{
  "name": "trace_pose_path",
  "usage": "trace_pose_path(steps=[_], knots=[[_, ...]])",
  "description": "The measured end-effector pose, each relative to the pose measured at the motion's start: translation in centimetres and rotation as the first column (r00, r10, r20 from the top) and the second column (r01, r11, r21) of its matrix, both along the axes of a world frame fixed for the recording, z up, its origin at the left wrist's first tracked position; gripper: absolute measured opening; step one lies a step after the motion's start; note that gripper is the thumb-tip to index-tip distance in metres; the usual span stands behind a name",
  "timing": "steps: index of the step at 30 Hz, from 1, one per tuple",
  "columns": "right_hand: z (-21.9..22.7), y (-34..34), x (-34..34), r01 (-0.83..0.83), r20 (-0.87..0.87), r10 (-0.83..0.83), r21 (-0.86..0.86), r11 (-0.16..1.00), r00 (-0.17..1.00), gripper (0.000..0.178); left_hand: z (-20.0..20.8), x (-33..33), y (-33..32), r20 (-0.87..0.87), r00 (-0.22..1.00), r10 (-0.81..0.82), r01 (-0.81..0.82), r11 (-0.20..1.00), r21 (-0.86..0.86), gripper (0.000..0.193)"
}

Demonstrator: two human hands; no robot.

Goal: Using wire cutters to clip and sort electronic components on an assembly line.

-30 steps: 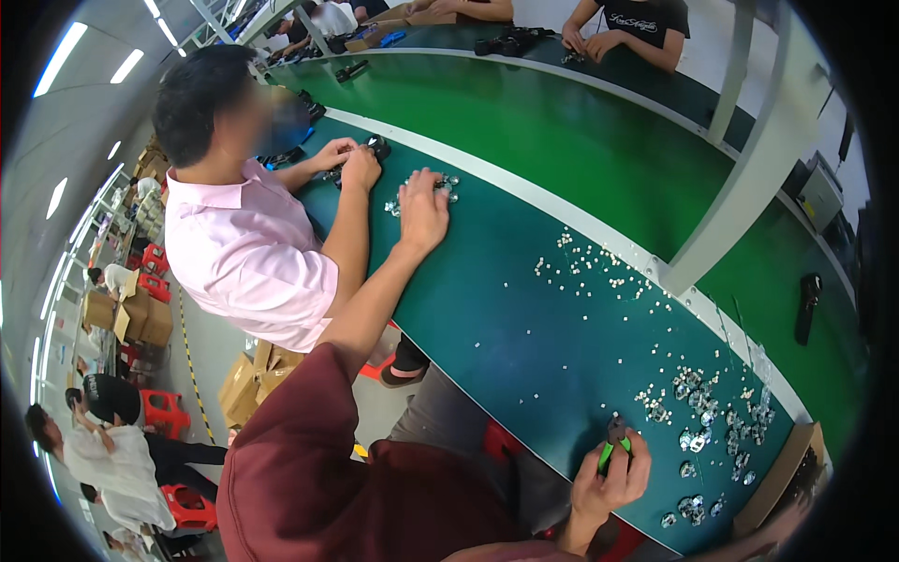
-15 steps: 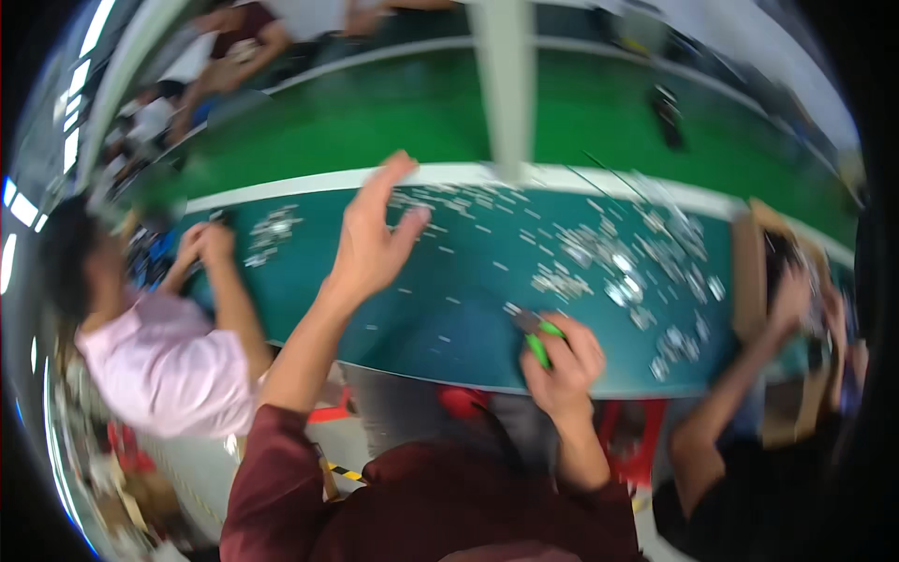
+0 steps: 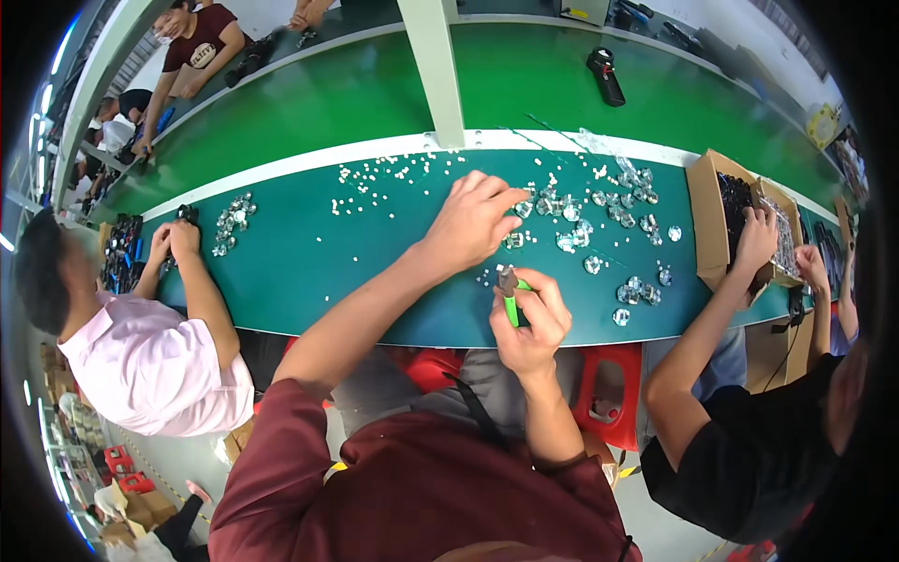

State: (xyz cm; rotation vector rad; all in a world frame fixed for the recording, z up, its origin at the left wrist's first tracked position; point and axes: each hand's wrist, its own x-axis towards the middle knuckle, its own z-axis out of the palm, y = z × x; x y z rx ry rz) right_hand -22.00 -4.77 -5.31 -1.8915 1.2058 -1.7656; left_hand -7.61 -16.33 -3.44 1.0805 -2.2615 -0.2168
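Observation:
My right hand [image 3: 532, 323] grips a pair of green-handled cutting pliers [image 3: 510, 298] near the table's front edge, with the jaws pointing away from me. Beyond it, my left hand [image 3: 471, 223] hovers low over the dark green table [image 3: 403, 290], thumb and index finger apart. Close to those fingertips lies a clear, shiny plastic part [image 3: 523, 209], and another clear part [image 3: 513, 241] sits just under the thumb. More clear parts [image 3: 567, 242] are scattered to the right. Small whitish bits [image 3: 486, 276] lie beside the plier jaws.
Many small pale bits [image 3: 375, 178] are strewn toward the far edge. At the right, a co-worker's hand [image 3: 757, 242] reaches into a cardboard box [image 3: 704, 215]. A co-worker in pink [image 3: 159, 361] sits at left near more clear parts [image 3: 232, 223]. A post [image 3: 433, 75] rises beyond the table.
My left hand has moved right and lowered from above the table's middle to beside the clear parts. The pliers stay in my right hand. The head view has shifted and become sharper.

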Motion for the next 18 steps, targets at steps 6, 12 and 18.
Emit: trace_pose_path(steps=[6, 12, 18], knots=[[0.7, -0.3, 1.1, -0.038, -0.015, 0.039, 0.003, 0.999, 0.999, 0.018, -0.5, 1.4, -1.9, 0.223, 0.974, 0.028, 0.011, 0.985, -0.171, 0.015], [0.3, 0.9, 0.1, 0.024, -0.064, -0.016, 0.124, 0.992, 0.998, 0.021, -0.2, 1.2, 0.4, -0.203, 0.979, 0.004, -0.034, 0.989, -0.141, 0.014], [0.0, 0.0, 1.2, 0.005, 0.049, -0.008, 0.075, 0.997, 0.999, 0.028, 3.6, 4.9, 9.0, -0.628, 0.750, 0.208, -0.067, 0.968, 0.240, 0.015]])
